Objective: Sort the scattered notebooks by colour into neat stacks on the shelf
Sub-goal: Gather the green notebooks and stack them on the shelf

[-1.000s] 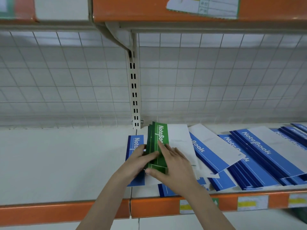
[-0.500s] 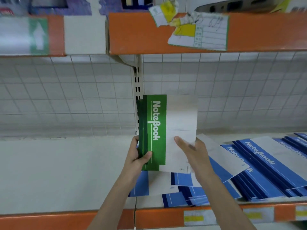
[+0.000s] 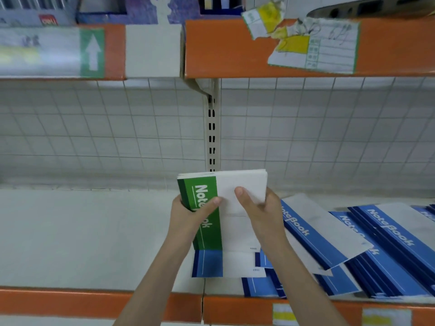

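Both hands clamped on thin green-and-white paper notebook bundle (image 3: 219, 208): left hand (image 3: 188, 215) at green spine edge, right hand (image 3: 261, 208) at white edge. Light, floppy, slick covers likely; grip both sides, above white shelf (image 3: 82, 231).

Paper covers, painted metal shelving
The green notebooks (image 3: 204, 215) and blue notebooks (image 3: 388, 250) have smooth paper covers with a faint sheen; the shelf (image 3: 82, 236) looks like matt cream-painted metal, its edge strip (image 3: 58, 302) smooth orange, the back panel (image 3: 94, 128) a wire grid, the price label (image 3: 313, 50) torn, crumpled paper
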Motion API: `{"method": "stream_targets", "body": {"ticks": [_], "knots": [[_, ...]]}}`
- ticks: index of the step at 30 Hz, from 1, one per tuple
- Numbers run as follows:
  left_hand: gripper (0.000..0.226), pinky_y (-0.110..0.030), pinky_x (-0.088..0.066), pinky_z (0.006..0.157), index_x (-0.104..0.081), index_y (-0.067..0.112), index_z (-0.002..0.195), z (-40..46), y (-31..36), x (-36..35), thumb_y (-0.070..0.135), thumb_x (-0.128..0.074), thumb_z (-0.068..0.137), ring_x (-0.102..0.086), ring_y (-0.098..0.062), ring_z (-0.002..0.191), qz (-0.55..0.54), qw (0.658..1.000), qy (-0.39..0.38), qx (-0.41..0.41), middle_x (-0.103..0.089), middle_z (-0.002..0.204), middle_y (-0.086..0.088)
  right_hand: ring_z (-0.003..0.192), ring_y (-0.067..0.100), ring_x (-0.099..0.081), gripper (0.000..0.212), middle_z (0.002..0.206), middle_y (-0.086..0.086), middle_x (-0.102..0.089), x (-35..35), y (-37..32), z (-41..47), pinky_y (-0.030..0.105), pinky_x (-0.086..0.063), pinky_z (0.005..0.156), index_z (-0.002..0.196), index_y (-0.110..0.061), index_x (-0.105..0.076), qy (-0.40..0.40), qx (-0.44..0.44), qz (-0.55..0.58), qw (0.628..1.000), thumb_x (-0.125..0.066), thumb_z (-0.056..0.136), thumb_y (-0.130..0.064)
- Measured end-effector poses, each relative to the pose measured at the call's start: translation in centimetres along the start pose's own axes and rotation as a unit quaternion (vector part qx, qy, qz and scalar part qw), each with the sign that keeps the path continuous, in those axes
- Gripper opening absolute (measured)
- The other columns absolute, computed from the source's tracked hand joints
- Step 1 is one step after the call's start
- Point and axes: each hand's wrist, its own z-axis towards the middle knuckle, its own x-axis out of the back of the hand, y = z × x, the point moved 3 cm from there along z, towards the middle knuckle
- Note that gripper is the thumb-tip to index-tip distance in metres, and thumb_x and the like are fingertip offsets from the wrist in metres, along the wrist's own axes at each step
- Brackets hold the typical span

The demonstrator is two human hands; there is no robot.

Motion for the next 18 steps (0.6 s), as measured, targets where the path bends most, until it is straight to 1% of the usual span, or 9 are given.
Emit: {"method": "stream_targets", "body": {"ticks": [3, 4, 6, 8, 11, 13, 14, 16, 18], "knots": [[0.042, -0.019, -0.054, 0.058, -0.07, 0.027, 0.085, -0.3, -1.5, -0.2, 0.042, -0.081, 0.048, -0.071, -0.011, 0.078, 0.012, 1.0, -0.008, 0.014, -0.074, 0.086, 0.006, 0.077, -0.002, -0.067, 0.028, 0.082, -0.018, -0.072, 0.3, 1.8, -0.6, 0.011, -0.05, 0.056, 0.086, -0.027, -0.067, 0.014, -0.033, -0.002, 0.999, -0.075, 0.069, -0.047], [0.038, -0.019, -0.054, 0.059, -0.071, 0.029, 0.084, -0.4, -1.9, -0.2, 0.041, -0.082, 0.049, -0.071, -0.011, 0.079, 0.015, 1.0, -0.012, 0.016, -0.075, 0.086, 0.006, 0.074, -0.005, -0.066, 0.022, 0.077, -0.02, -0.072, 0.5, 2.5, -0.9, 0.009, -0.048, 0.054, 0.083, -0.028, -0.067, 0.016, -0.045, -0.004, 0.999, -0.073, 0.068, -0.043], [0.031, -0.018, -0.054, 0.062, -0.073, 0.035, 0.082, -0.6, -2.5, -0.2, 0.035, -0.083, 0.053, -0.071, -0.011, 0.08, 0.016, 0.999, -0.025, 0.015, -0.075, 0.087, 0.006, 0.07, -0.008, -0.065, 0.008, 0.071, -0.022, -0.071, 0.7, 3.9, -1.4, 0.007, -0.047, 0.052, 0.08, -0.029, -0.066, 0.012, -0.07, -0.007, 0.997, -0.072, 0.074, -0.029], [0.029, -0.017, -0.054, 0.062, -0.073, 0.039, 0.082, -0.7, -2.8, -0.2, 0.031, -0.082, 0.056, -0.071, -0.01, 0.08, 0.017, 0.999, -0.035, 0.014, -0.075, 0.087, 0.007, 0.07, -0.011, -0.064, 0.011, 0.07, -0.025, -0.07, 0.8, 5.0, -1.9, 0.006, -0.046, 0.051, 0.08, -0.032, -0.065, 0.009, -0.076, -0.02, 0.997, -0.07, 0.08, -0.022], [0.032, -0.017, -0.054, 0.064, -0.073, 0.039, 0.087, -0.8, -2.6, -0.3, 0.032, -0.082, 0.056, -0.071, -0.01, 0.082, 0.013, 0.999, -0.05, 0.005, -0.075, 0.091, 0.007, 0.071, -0.012, -0.064, 0.01, 0.072, -0.026, -0.07, 0.9, 5.2, -2.0, 0.005, -0.045, 0.051, 0.081, -0.032, -0.066, 0.003, -0.08, -0.036, 0.996, -0.069, 0.081, -0.023], [0.035, -0.017, -0.054, 0.063, -0.073, 0.032, 0.087, -0.6, -2.4, -0.3, 0.033, -0.083, 0.054, -0.071, -0.01, 0.082, 0.006, 0.999, -0.034, 0.01, -0.075, 0.09, 0.007, 0.071, -0.011, -0.064, 0.004, 0.072, -0.024, -0.07, 1.0, 4.9, -1.9, 0.005, -0.044, 0.052, 0.085, -0.031, -0.067, -0.007, -0.077, -0.054, 0.996, -0.067, 0.082, -0.029], [0.038, -0.017, -0.054, 0.062, -0.072, 0.028, 0.088, -0.5, -2.3, -0.3, 0.033, -0.084, 0.052, -0.071, -0.01, 0.081, -0.001, 1.0, -0.023, 0.016, -0.075, 0.09, 0.006, 0.071, -0.01, -0.064, 0.012, 0.073, -0.02, -0.071, 1.0, 4.7, -1.9, 0.006, -0.045, 0.053, 0.09, -0.028, -0.068, -0.013, -0.072, -0.071, 0.995, -0.065, 0.081, -0.035], [0.046, -0.017, -0.054, 0.059, -0.069, 0.024, 0.091, -0.4, -2.2, -0.3, 0.034, -0.084, 0.049, -0.072, -0.011, 0.079, -0.009, 0.999, -0.01, 0.036, -0.075, 0.088, 0.005, 0.076, -0.006, -0.065, 0.04, 0.084, -0.012, -0.071, 1.3, 4.3, -1.9, 0.011, -0.048, 0.057, 0.106, -0.02, -0.064, -0.03, -0.049, -0.126, 0.99, -0.054, 0.08, -0.048], [0.055, -0.02, -0.055, 0.059, -0.066, 0.02, 0.098, -0.2, -2.0, -0.4, 0.036, -0.084, 0.048, -0.072, -0.013, 0.079, -0.018, 0.997, -0.009, 0.076, -0.075, 0.09, 0.003, 0.085, 0.002, -0.066, 0.046, 0.095, -0.008, -0.068, 1.8, 3.5, -1.9, 0.024, -0.056, 0.066, 0.116, -0.018, -0.056, -0.041, -0.006, -0.194, 0.98, -0.042, 0.087, -0.051]]}}
